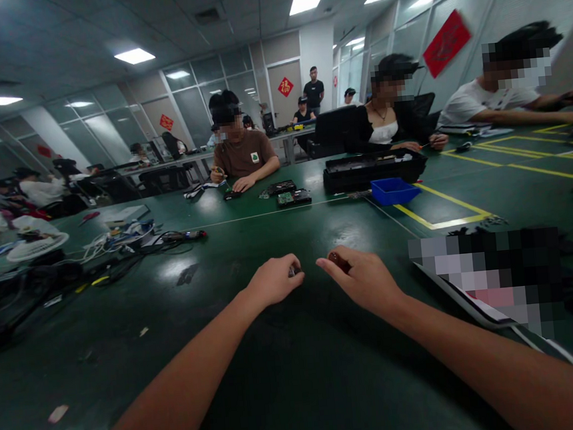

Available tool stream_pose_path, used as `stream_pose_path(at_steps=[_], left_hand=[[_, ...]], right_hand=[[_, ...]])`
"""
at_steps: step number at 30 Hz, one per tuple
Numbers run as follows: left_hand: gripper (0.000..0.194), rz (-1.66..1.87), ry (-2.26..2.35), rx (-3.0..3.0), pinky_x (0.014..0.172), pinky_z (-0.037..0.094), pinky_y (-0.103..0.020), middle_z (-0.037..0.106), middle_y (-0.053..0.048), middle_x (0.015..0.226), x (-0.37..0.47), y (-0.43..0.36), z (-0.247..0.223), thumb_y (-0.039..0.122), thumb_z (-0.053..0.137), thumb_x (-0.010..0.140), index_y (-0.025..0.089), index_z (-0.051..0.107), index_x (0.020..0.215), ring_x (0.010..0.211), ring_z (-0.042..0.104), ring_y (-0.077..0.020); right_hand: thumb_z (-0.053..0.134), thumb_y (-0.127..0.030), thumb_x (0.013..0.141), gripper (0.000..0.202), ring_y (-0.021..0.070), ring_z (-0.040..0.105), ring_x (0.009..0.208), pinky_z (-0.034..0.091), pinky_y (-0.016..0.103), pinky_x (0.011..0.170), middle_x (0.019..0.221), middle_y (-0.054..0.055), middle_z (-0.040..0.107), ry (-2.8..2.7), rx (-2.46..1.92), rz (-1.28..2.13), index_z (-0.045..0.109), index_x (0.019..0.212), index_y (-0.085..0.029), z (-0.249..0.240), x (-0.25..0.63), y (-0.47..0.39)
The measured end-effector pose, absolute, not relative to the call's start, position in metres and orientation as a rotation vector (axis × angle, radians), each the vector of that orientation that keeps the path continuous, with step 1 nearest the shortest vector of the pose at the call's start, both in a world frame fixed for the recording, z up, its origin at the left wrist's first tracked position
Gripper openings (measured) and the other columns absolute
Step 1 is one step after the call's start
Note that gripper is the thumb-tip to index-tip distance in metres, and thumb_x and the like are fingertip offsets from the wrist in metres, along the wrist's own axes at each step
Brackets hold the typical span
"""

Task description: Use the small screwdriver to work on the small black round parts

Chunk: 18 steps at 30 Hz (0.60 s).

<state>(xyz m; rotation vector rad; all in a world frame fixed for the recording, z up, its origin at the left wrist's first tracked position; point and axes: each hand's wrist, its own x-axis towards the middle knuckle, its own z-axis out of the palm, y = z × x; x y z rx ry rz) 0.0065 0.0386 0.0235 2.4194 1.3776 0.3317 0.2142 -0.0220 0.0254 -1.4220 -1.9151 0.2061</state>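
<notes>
My left hand (273, 280) is curled just above the green table (193, 357). Its fingers close round a small shiny grey piece (294, 270), mostly hidden, whose kind I cannot make out. Across a narrow gap, my right hand (365, 278) is bent round a dark brown, glossy object (339, 262). Only part of that object shows between thumb and fingers, so its kind is unclear. The two hands face each other without touching.
Cables (114, 250) and a screwdriver-like tool (188, 235) lie left. Ahead are circuit-board parts (294, 197), a black housing (373, 170) and a blue bin (395, 191). A blurred-out item (488, 284) lies right. Several people sit around the table, one in a brown shirt (246, 155) opposite.
</notes>
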Motion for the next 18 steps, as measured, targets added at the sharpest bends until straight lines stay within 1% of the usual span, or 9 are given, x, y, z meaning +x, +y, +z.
stream_pose_path(at_steps=[3, 4, 6, 8, 12, 14, 16, 18], left_hand=[[0.026, 0.599, 1.372, 2.207, 0.067, 0.042, -0.028, 0.067, -0.003, 0.089, -0.013, 0.045, 0.025, 0.034, 0.05, 0.088, 0.022, 0.065, 0.106, 0.077, 0.061, -0.0179], [0.028, 0.659, 1.371, 2.13, 0.065, 0.041, -0.027, 0.066, -0.003, 0.086, -0.021, 0.046, 0.025, 0.032, 0.047, 0.088, 0.022, 0.066, 0.105, 0.073, 0.059, -0.017], [0.029, 0.76, 1.384, 1.938, 0.059, 0.039, -0.026, 0.063, -0.003, 0.08, -0.038, 0.047, 0.027, 0.031, 0.044, 0.085, 0.019, 0.067, 0.097, 0.064, 0.055, -0.015], [0.025, 0.876, 1.396, 1.713, 0.051, 0.035, -0.023, 0.06, -0.003, 0.077, -0.058, 0.047, 0.029, 0.033, 0.047, 0.082, 0.016, 0.064, 0.089, 0.058, 0.051, -0.013], [0.022, 1.153, 1.4, 1.321, 0.043, 0.03, -0.02, 0.056, -0.002, 0.075, -0.108, 0.044, 0.037, 0.035, 0.053, 0.078, 0.016, 0.058, 0.088, 0.054, 0.049, -0.0122], [0.016, 1.298, 1.438, 1.123, 0.042, 0.03, -0.02, 0.054, -0.002, 0.073, -0.139, 0.041, 0.043, 0.03, 0.053, 0.079, 0.015, 0.057, 0.085, 0.052, 0.047, -0.012], [0.009, 1.454, 1.49, 0.905, 0.044, 0.033, -0.02, 0.054, -0.002, 0.073, -0.171, 0.036, 0.051, 0.021, 0.052, 0.079, 0.014, 0.056, 0.082, 0.053, 0.047, -0.0115], [0.007, 1.527, 1.562, 0.805, 0.045, 0.035, -0.02, 0.053, -0.002, 0.072, -0.205, 0.029, 0.06, 0.015, 0.048, 0.081, 0.014, 0.054, 0.083, 0.053, 0.047, -0.0118]], right_hand=[[0.054, -0.047, 0.096, 0.032, 0.0148, 0.055, 0.057, 0.034, 0.028, 0.054, 0.065, 0.0, 0.062, -1.915, -1.431, 0.213, 0.062, 0.078, -0.021, 0.027, 0.214, -0.023], [0.054, -0.047, 0.096, 0.032, 0.0149, 0.056, 0.057, 0.035, 0.028, 0.054, 0.065, 0.0, 0.062, -1.913, -1.436, 0.217, 0.062, 0.078, -0.021, 0.027, 0.214, -0.023], [0.054, -0.047, 0.096, 0.033, 0.015, 0.057, 0.058, 0.035, 0.028, 0.054, 0.065, 0.0, 0.063, -1.914, -1.442, 0.235, 0.062, 0.078, -0.021, 0.028, 0.213, -0.023], [0.054, -0.047, 0.096, 0.032, 0.015, 0.057, 0.058, 0.036, 0.028, 0.055, 0.066, 0.0, 0.064, -1.916, -1.438, 0.252, 0.062, 0.079, -0.021, 0.029, 0.213, -0.023], [0.054, -0.046, 0.096, 0.031, 0.0146, 0.057, 0.057, 0.036, 0.028, 0.054, 0.065, 0.0, 0.063, -1.902, -1.443, 0.256, 0.061, 0.079, -0.021, 0.027, 0.213, -0.023], [0.054, -0.046, 0.096, 0.031, 0.0147, 0.057, 0.057, 0.036, 0.028, 0.055, 0.065, -0.001, 0.063, -1.901, -1.442, 0.251, 0.061, 0.079, -0.021, 0.026, 0.213, -0.022], [0.053, -0.047, 0.097, 0.031, 0.0147, 0.057, 0.058, 0.036, 0.028, 0.055, 0.066, -0.001, 0.063, -1.91, -1.428, 0.253, 0.061, 0.079, -0.022, 0.025, 0.213, -0.023], [0.052, -0.047, 0.097, 0.031, 0.0147, 0.056, 0.058, 0.036, 0.028, 0.054, 0.067, -0.001, 0.063, -1.915, -1.415, 0.262, 0.062, 0.081, -0.022, 0.025, 0.213, -0.023]])
